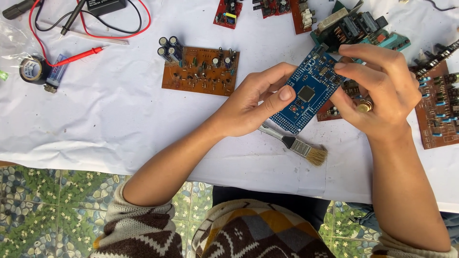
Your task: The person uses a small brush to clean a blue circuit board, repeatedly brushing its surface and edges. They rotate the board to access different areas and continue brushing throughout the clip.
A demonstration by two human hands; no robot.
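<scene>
A blue circuit board [308, 91] with a black square chip is held tilted above the white cloth, between both hands. My left hand [251, 102] grips its near left edge, thumb pressed on the top face. My right hand [380, 88] pinches the far right end with fingertips; a gold ring shows on one finger. A small paintbrush [299, 145] with pale bristles lies on the cloth just below the board, partly hidden under my left hand.
A brown circuit board [201, 71] with blue capacitors lies to the left. Multimeter probes with red and black leads [81, 28], a tape roll [31, 69], and several red, brown and green boards [437, 107] line the back and right. The white cloth [119, 129] ends above patterned floor tiles.
</scene>
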